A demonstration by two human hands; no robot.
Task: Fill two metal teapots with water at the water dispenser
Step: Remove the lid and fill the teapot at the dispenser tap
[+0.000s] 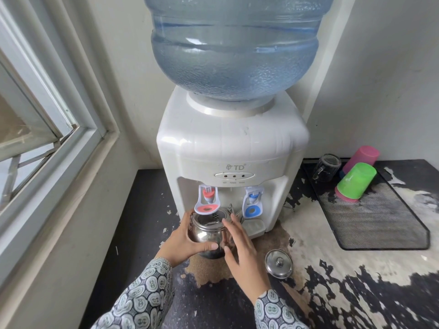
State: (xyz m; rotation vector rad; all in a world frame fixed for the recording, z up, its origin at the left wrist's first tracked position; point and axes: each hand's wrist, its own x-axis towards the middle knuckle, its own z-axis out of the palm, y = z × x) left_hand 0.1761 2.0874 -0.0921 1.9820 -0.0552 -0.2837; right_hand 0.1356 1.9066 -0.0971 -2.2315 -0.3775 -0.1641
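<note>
Left hand [187, 243]: wrapped round the teapot's [207, 233] left side, thumb across its front, steadying it.
Right hand [240, 248]: fingers spread flat against the pot's right side, gripping nothing.
Teapot: open, mouth right under the red tap [207, 200], likely lined up to catch water.
Lid [279, 263]: set aside on the counter [237, 309], clear of the fill.

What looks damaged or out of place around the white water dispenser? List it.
The black countertop coating is badly peeled, showing pale patches. The round steel teapot lid lies off to the right, and only one steel teapot is visible.
</note>
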